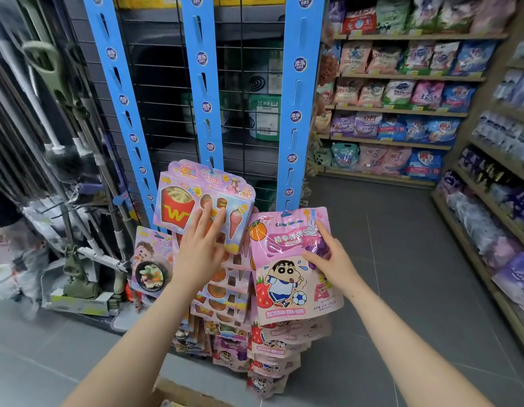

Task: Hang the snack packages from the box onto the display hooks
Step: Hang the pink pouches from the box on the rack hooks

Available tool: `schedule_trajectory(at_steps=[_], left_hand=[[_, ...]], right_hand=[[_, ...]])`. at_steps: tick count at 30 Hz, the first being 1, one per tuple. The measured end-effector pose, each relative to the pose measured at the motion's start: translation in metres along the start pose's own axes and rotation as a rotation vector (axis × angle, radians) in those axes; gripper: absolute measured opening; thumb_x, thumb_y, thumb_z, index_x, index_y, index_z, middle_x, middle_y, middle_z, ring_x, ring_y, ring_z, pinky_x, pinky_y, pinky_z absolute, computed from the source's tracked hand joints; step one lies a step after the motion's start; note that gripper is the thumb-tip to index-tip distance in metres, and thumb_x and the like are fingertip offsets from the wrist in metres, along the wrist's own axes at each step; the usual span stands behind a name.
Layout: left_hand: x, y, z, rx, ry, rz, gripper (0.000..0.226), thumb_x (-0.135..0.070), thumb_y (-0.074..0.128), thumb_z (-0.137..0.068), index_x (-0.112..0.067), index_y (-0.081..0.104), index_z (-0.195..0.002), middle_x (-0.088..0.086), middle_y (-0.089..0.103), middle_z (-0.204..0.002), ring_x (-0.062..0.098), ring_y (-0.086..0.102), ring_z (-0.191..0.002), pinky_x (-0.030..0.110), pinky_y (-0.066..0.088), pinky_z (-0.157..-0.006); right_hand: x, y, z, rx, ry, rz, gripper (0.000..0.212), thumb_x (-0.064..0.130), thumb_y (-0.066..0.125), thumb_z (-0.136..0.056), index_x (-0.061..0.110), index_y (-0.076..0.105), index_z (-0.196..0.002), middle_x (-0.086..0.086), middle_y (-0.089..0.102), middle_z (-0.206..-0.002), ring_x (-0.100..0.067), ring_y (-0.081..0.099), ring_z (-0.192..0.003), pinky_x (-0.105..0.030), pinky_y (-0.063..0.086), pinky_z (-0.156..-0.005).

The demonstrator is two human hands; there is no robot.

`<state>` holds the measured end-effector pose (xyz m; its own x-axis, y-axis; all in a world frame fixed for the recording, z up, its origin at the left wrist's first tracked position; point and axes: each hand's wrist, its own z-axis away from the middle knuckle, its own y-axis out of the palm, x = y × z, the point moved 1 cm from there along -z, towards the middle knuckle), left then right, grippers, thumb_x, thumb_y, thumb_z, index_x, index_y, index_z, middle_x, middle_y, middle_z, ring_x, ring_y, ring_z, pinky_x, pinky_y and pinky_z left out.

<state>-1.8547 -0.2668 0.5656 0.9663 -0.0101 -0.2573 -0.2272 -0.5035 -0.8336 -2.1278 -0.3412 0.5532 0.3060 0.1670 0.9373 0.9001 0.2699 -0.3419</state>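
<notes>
From the head camera, the left hand (200, 251) lies flat with straight fingers on a pink boxed snack card (196, 198) printed with red fries, a burger and an ice-cream cone, which hangs at the foot of the middle blue hook strip (203, 83) above a stack of like cards. The right hand (328, 257), its grip loose and fingers extended, presses on a glossy pink pouch (284, 277) showing a cartoon boy with a football, strawberry and orange, hanging at the bottom of the right blue strip (297, 113) over more such pouches.
</notes>
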Motion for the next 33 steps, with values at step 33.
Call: schedule_trajectory(at_steps=[33], left_hand=[[-0.075, 0.013, -0.050, -0.025, 0.304, -0.180, 0.036, -0.034, 0.036, -0.093, -0.023, 0.054, -0.121, 0.001, 0.059, -0.116, 0.023, 0.051, -0.116, 0.057, -0.003, -0.111]], right_hand=[[0.003, -0.001, 0.003, -0.072, -0.053, -0.091, 0.069, 0.022, 0.065, -0.083, 0.038, 0.028, -0.140, 0.001, 0.047, -0.117, -0.009, 0.059, -0.098, -0.021, 0.053, -0.072]])
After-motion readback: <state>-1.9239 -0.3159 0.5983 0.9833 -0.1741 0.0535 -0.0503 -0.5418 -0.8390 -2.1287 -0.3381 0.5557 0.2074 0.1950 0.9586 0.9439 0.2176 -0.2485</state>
